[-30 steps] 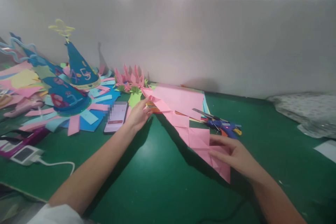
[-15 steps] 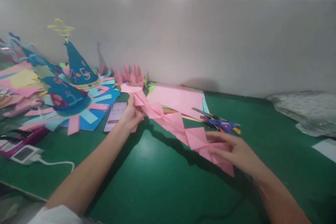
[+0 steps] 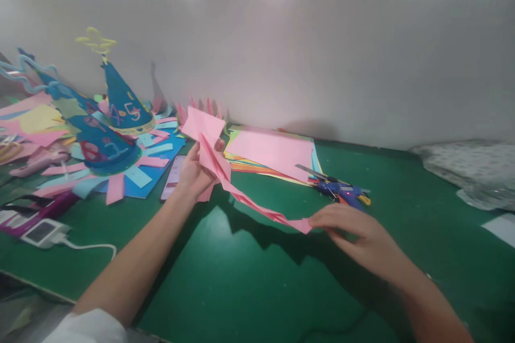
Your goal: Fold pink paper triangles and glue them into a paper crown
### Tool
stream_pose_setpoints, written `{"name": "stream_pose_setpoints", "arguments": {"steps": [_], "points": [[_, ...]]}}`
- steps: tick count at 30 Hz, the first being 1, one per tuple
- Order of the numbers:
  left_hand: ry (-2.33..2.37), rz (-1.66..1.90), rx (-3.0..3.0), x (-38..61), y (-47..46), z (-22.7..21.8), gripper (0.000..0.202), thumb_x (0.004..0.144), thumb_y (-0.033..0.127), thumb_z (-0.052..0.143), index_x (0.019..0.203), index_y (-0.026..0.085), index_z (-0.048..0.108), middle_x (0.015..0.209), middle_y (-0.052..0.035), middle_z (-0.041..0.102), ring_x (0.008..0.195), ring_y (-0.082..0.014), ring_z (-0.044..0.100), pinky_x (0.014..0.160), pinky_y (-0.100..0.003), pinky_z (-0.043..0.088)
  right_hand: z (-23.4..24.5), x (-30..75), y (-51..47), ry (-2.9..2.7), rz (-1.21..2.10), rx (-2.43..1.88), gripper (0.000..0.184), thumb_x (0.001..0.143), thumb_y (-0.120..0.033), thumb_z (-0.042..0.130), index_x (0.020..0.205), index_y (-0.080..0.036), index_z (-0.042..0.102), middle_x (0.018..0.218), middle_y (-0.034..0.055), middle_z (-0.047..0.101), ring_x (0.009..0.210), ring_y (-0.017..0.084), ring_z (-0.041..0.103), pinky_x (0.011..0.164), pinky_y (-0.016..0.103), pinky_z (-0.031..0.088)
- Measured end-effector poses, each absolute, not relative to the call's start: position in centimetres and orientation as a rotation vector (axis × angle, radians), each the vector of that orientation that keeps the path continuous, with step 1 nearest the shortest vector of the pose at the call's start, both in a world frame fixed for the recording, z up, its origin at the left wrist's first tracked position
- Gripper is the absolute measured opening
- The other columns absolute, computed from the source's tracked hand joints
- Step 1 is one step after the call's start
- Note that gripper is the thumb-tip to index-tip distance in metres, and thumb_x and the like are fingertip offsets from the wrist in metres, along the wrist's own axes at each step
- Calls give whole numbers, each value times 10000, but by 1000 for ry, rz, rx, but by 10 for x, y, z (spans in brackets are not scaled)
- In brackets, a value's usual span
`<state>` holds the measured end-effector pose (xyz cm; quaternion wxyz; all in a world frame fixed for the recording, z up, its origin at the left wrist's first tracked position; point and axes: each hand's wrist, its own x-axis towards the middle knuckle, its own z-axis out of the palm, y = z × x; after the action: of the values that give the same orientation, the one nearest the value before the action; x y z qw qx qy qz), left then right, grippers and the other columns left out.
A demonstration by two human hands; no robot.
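A long folded pink paper strip (image 3: 257, 207) stretches between my two hands above the green table. My left hand (image 3: 197, 174) is closed around its upper end, where wide flat flaps stand up toward the back. At the lower right end, my right hand (image 3: 354, 230) pinches the narrow tip between thumb and fingers. The middle of the strip is seen nearly edge-on and sags slightly. Beneath my left hand another bit of pink paper shows, partly hidden. A phone (image 3: 172, 179) lies partly covered behind my left hand.
Stacked coloured paper sheets (image 3: 269, 147) lie at the back, with a utility knife (image 3: 341, 190) and dark scissors on their right corner. Blue party hats (image 3: 126, 102) and paper strips fill the left. A pink paper crown (image 3: 215, 107) is behind. A plastic-wrapped bundle (image 3: 466, 166) is at right.
The strip has turned from showing its broad folded faces to nearly edge-on. My right hand has shifted slightly left and now pinches its tip; the upper end has tilted up in my left hand.
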<state>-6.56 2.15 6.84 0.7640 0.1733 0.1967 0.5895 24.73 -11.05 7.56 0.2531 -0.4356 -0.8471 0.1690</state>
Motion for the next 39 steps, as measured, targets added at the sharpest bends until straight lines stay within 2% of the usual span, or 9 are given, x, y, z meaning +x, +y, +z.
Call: {"name": "stream_pose_setpoints", "arguments": {"steps": [2, 5, 10, 15, 20, 23, 28, 36, 39], "points": [[454, 1289, 360, -65, 25, 64, 327, 904, 406, 449, 892, 126, 616, 921, -86, 647, 600, -92, 580, 564, -192, 513, 75, 247, -110, -2372, 476, -1151, 292, 866, -139, 424, 968, -266, 666, 946, 34, 699, 905, 172, 635, 777, 312, 520], [478, 1301, 308, -65, 30, 58, 273, 903, 365, 480, 912, 128, 616, 852, -62, 649, 598, -83, 582, 574, -173, 518, 74, 248, -110, -2419, 450, -1137, 302, 877, -137, 403, 964, -259, 665, 950, 44, 696, 907, 174, 629, 775, 323, 513], [452, 1326, 298, -64, 28, 58, 278, 905, 355, 484, 986, 125, 617, 883, -77, 651, 783, -126, 635, 684, -190, 547, 73, 250, -111, -2399, 316, -1197, 299, 879, -138, 406, 984, -269, 654, 954, 38, 695, 908, 172, 615, 786, 345, 493], [452, 1286, 324, -63, 21, 63, 291, 847, 383, 576, 1015, 148, 616, 926, -82, 650, 838, -133, 634, 675, -160, 544, 73, 248, -112, -2462, 225, -1134, 297, 885, -124, 403, 968, -273, 647, 959, 24, 700, 897, 168, 607, 768, 341, 466], [488, 1268, 272, -55, 18, 57, 135, 824, 263, 617, 900, 151, 616, 764, -38, 623, 720, -109, 617, 601, -152, 530, 72, 252, -108, -2400, -66, -1177, 276, 868, -139, 435, 941, -281, 660, 938, 7, 711, 874, 181, 601, 786, 365, 413], [456, 1218, 352, -48, 16, 52, 32, 809, 170, 611, 816, 159, 582, 655, 18, 537, 619, -76, 569, 579, -156, 509, 72, 256, -107, -2286, -264, -1238, 247, 854, -156, 470, 925, -284, 670, 911, -3, 718, 859, 189, 599, 803, 376, 376], [416, 1045, 513, -45, 11, 49, 94, 751, 137, 637, 732, 149, 546, 507, 79, 348, 405, -29, 380, 401, -113, 345, 67, 261, -108, -2200, -441, -1257, 236, 837, -134, 529, 894, -302, 686, 883, -15, 718, 901, 197, 584, 840, 381, 335], [709, 687, 999, -48, 5, 44, 196, 647, 164, 667, 494, 118, 552, 411, -9, 477, 362, -63, 402, 372, -170, 304, 54, 257, -110, -2070, -638, -1258, 287, 807, -115, 580, 742, -354, 725, 834, 3, 631, 848, 180, 547, 827, 358, 333], [749, 695, 995, -48, 1, 49, 199, 629, 140, 671, 467, 128, 556, 395, -18, 493, 347, -74, 413, 365, -180, 316, 49, 264, -115, -1938, -588, -1369, 225, 790, -167, 608, 793, -346, 745, 659, 26, 490, 715, 182, 502, 757, 357, 355]]}}
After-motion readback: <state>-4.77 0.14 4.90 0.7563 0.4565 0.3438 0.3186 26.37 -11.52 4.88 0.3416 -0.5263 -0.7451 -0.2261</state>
